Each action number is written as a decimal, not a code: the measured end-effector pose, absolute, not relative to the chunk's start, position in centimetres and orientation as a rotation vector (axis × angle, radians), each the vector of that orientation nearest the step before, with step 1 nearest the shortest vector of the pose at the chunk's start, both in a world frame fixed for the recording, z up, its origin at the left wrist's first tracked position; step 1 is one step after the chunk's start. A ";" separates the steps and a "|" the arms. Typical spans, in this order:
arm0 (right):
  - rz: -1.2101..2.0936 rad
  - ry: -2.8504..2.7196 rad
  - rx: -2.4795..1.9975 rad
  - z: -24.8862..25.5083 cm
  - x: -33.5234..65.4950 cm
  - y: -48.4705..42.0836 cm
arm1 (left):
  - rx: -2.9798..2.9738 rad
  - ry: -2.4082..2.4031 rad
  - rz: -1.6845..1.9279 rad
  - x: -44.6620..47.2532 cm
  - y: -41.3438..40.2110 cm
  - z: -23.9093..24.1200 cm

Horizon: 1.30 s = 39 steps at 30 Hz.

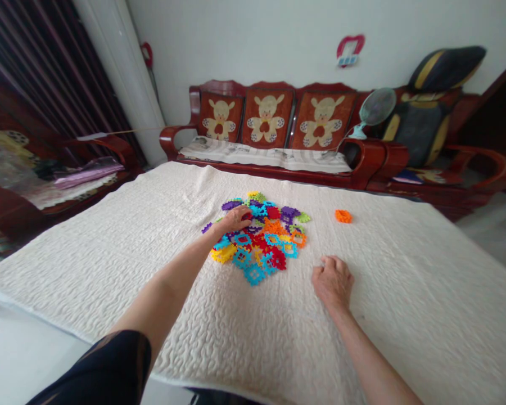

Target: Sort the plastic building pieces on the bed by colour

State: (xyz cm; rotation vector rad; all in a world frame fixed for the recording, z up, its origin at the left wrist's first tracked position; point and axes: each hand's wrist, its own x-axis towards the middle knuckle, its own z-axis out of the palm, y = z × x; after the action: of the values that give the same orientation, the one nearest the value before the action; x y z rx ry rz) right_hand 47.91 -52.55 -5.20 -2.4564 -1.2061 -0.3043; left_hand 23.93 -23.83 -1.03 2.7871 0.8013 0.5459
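Note:
A pile of notched plastic linking pieces [253,274] in blue, red, purple, yellow, green and orange lies on the cream quilted cover [219,337]. My left hand [236,218] reaches onto the pile's left side. Its fingers lie over the pieces, with the tips at a red one; no piece is lifted in it. To the right of the pile, my right hand [334,279] rests on the cover with its fingers curled in, and nothing shows in it. Beyond that hand sits a small orange group of pieces [343,216], apart from the pile.
Behind the covered surface stands a wooden sofa [362,163] with bear-patterned cushions [267,119]. A small fan [377,107] and a dark massage seat pad [419,129] are at the right. On the left is an armchair [122,149] with a folded purple cloth [88,173].

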 end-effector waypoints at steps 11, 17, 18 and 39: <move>-0.331 -1.212 -2.436 -5.1 47.9 -52.5 | 2.510 1.272 0.663 23.6 -23.5 0.5; -0.335 -1.214 -2.456 -5.2 48.0 -52.5 | 2.451 1.373 0.732 23.3 -23.4 0.2; -0.332 -1.213 -2.460 -5.2 47.9 -52.5 | 2.458 1.381 0.760 23.2 -23.5 0.1; -0.300 -1.205 -2.477 -4.7 47.6 -52.5 | 2.955 1.008 0.265 27.6 -30.9 1.2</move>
State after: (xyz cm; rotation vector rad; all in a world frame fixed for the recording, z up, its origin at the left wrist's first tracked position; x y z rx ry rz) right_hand 47.60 -52.47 -4.67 -2.4771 -1.2046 -0.2996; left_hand 27.59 -30.93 1.24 2.9549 1.0082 0.2648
